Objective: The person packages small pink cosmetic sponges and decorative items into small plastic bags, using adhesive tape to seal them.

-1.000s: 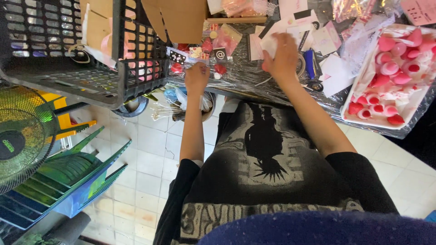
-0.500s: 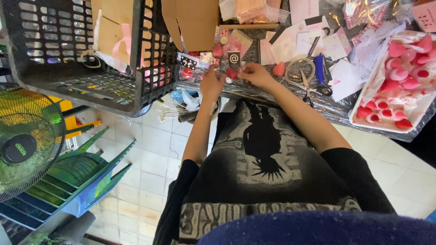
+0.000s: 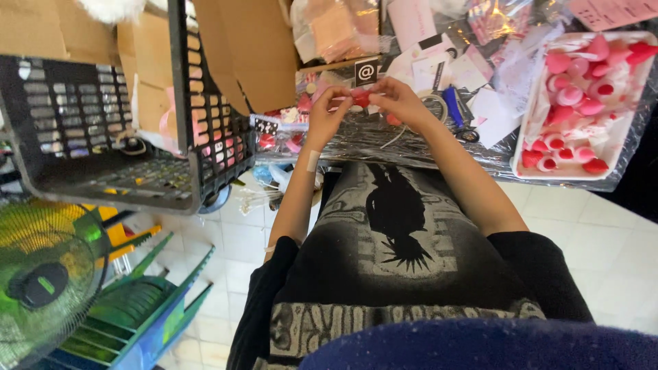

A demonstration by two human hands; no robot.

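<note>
Both hands, left point(image 3: 327, 113) and right point(image 3: 397, 101), pinched together on a red piece point(image 3: 360, 98), raised over the table point(image 3: 384, 140) for close work.

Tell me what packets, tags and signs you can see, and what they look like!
Small black square tag: stands behind the hands, white round symbol.
Clear crinkly packets: table's back, pinkish contents.
Pink paper sheet: top right corner, dark print.
White tray: right, holding pink and red pieces.

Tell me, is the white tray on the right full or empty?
Full: the white tray holds many pink and red cone-shaped pieces, piled nearly from end to end.
</note>
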